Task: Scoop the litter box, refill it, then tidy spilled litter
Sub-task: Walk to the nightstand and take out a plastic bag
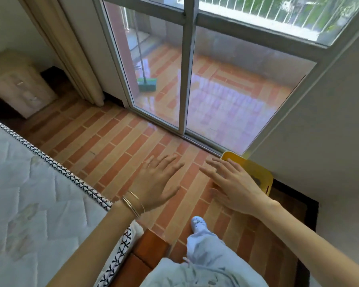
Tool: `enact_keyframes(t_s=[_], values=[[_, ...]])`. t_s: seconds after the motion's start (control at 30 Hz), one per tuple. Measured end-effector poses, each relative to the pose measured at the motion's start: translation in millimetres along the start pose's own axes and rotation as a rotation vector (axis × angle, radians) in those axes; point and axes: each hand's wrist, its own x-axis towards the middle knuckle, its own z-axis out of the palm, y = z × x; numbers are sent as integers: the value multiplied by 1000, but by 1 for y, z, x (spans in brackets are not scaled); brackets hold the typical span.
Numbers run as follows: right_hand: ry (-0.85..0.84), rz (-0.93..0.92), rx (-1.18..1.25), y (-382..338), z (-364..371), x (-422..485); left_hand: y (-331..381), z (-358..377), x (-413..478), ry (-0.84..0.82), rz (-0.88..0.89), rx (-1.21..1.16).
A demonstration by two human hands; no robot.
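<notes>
Both arms extended forward, palms down. Left hand (160, 181): fingers straight, slightly spread, holding nothing; thin bangles (133, 203) at wrist. Right hand (234, 184): fingers straight, splayed, holding nothing; forearm bare.

Home bedroom: mattress (29, 193), curtain (71, 59), balcony door (187, 79).

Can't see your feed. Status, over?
Left hand open, empty. Right hand open, above yellow plastic item by the wall. No litter box in view. Green broom beyond the glass door.
</notes>
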Motion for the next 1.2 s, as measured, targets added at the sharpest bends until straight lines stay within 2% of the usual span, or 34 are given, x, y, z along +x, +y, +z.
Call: enact_keyframes(t_s=[0.23, 0.43, 0.73, 1.2], values=[[29, -165, 13, 79, -32, 89, -15, -16, 75, 78, -160, 39], [28, -295, 57, 94, -22, 158, -46, -15, 75, 49, -391, 29], [-115, -497, 32, 65, 0, 268, -123, -11, 62, 19, -587, 17], [10, -685, 52, -29, -36, 495, -332, -81, 42, 80, -672, 110]])
